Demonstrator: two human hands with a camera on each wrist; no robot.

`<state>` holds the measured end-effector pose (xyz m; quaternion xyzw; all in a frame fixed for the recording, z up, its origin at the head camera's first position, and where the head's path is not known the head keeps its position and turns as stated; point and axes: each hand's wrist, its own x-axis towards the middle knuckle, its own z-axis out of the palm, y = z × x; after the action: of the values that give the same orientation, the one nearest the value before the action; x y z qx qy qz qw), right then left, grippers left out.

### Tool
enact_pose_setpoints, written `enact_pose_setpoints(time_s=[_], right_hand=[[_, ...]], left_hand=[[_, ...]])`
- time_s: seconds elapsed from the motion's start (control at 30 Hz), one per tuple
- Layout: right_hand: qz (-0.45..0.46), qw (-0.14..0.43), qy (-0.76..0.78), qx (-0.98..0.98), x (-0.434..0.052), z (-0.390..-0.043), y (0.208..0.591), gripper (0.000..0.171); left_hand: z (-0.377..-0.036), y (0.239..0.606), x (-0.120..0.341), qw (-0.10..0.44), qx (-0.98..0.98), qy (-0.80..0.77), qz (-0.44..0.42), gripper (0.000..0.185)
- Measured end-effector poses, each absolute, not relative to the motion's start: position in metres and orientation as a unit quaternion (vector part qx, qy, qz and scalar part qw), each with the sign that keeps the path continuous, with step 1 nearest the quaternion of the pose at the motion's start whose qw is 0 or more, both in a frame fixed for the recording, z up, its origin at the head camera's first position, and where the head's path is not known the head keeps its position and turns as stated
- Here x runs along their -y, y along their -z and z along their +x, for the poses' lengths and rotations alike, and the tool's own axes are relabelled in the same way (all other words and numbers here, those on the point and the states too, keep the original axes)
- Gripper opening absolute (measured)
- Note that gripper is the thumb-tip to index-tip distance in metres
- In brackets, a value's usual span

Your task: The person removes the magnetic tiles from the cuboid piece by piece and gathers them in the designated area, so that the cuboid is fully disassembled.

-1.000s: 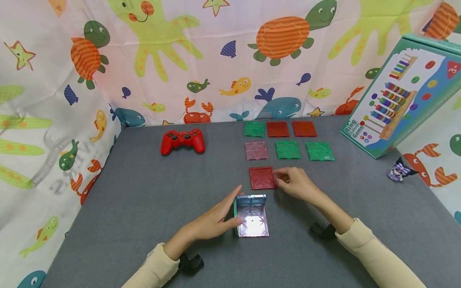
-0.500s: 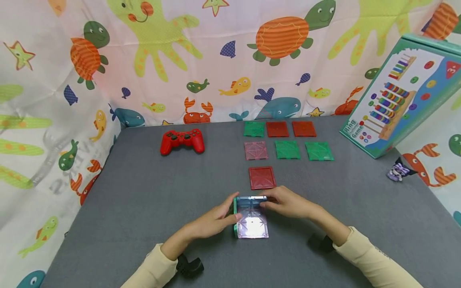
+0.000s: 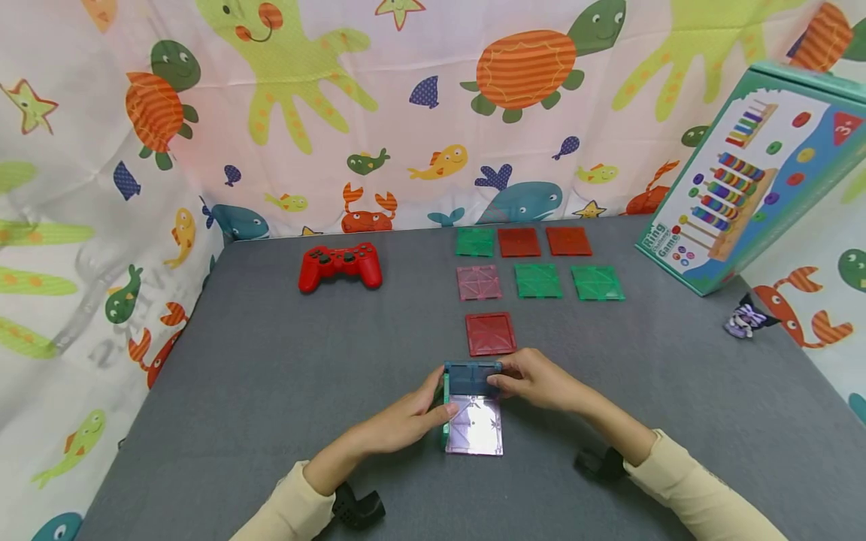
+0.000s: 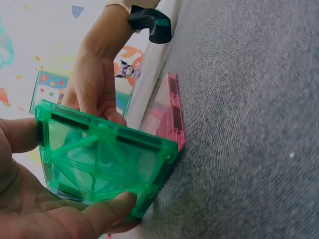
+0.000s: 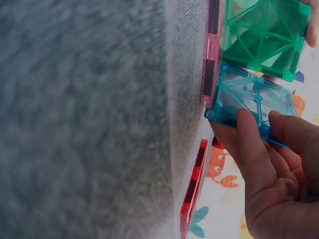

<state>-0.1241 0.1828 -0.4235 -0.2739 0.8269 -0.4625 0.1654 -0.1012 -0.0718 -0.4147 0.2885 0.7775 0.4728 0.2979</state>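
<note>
A pale pink magnetic tile [image 3: 476, 436] lies low on the table, with a green magnetic tile [image 4: 94, 154] standing along its left side and a blue magnetic tile [image 5: 256, 94] at its far edge. My left hand [image 3: 409, 421] grips the green tile by its edges, thumb and fingers on opposite sides in the left wrist view. With thumb and fingers, my right hand [image 3: 541, 382] pinches the right end of the blue tile, which leans in the right wrist view. Just beyond them a red magnetic tile [image 3: 490, 334] lies flat.
Several flat tiles lie in rows farther back, among them a pink tile [image 3: 479, 282] and a green tile [image 3: 537, 281]. A red game controller [image 3: 340, 266] sits back left. At right stand a Ring Game box [image 3: 737, 180] and a small figurine [image 3: 747, 318].
My right hand has left the flat red tile, come nearer and taken hold of the blue tile. The blue tile has tilted, showing more of its face. My left hand has closed in around the green tile.
</note>
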Motion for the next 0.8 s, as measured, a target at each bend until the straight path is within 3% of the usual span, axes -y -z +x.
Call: enact_pose_setpoints(time_s=[0.33, 0.6, 0.8], right_hand=[[-0.238, 0.136, 0.485, -0.83, -0.18, -0.125, 0.424, 0.018], [-0.159, 0.099, 0.576, -0.796, -0.214, -0.14, 0.398, 0.022], [-0.1, 0.165, 0.694, -0.694, -0.263, -0.157, 0.392, 0.02]], left_hand=[[-0.095, 0.415, 0.074, 0.291, -0.792, -0.47, 0.26, 0.075], [-0.094, 0.416, 0.077, 0.303, -0.796, -0.456, 0.259, 0.076], [-0.094, 0.416, 0.079, 0.303, -0.796, -0.454, 0.261, 0.074]])
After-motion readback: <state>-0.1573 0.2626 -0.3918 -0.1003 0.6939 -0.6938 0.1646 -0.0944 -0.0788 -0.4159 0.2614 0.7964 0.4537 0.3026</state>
